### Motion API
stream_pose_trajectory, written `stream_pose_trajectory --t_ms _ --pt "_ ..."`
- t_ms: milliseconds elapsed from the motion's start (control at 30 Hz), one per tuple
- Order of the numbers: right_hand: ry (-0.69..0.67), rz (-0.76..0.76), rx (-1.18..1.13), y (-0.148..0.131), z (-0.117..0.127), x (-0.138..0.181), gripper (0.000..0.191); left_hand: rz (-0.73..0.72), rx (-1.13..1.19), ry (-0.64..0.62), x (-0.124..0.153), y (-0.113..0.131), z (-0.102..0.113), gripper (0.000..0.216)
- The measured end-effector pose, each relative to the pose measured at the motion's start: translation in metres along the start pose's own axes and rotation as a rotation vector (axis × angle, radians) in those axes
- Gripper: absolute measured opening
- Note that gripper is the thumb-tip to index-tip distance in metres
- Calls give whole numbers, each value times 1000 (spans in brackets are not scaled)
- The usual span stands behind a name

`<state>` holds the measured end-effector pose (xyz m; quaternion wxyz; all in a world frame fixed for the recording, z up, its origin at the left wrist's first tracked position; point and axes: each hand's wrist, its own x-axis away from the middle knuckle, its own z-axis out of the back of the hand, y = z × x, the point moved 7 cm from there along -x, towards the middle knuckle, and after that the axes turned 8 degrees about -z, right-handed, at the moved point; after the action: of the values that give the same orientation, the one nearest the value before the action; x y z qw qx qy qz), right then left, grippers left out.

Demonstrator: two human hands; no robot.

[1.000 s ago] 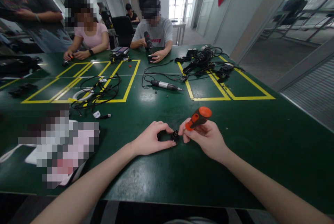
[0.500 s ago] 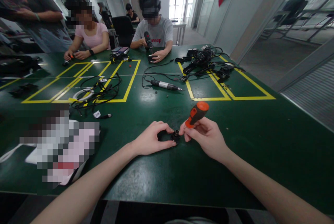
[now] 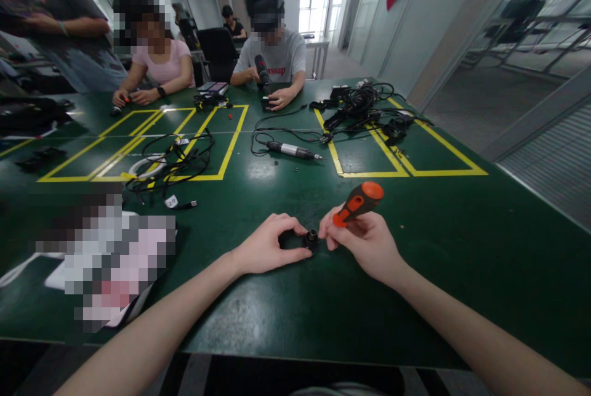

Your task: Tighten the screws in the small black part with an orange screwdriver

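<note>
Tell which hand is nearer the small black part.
Left: the left hand holds the small black part; the right hand, holding an orange-ended handle, is just to its right.

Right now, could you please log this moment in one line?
left hand: gripping small round black part; right hand: holding orange-and-dark-grey tool handle, shaft hidden; surface: green tabletop
</note>
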<state>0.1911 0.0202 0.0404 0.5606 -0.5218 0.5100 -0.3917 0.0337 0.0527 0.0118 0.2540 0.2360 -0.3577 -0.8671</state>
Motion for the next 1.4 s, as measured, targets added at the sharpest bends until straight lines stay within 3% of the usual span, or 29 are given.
stream_pose_trajectory --t_ms 267,467,767,1000,1400 --pt "-53 -5 19 -3 -2 -2 32 -8 -15 9 0 0 0 25" --pt "-22 -7 -56 0 -2 -1 29 -2 -16 7 0 0 0 25" --pt "-19 -42 26 -1 -1 -2 35 -3 -32 5 1 1 1 24" --pt "-25 -39 -76 3 -3 -2 30 5 -24 3 0 0 0 25" --pt "-20 -49 -8 0 -1 -2 36 13 -21 4 0 -1 0 25"
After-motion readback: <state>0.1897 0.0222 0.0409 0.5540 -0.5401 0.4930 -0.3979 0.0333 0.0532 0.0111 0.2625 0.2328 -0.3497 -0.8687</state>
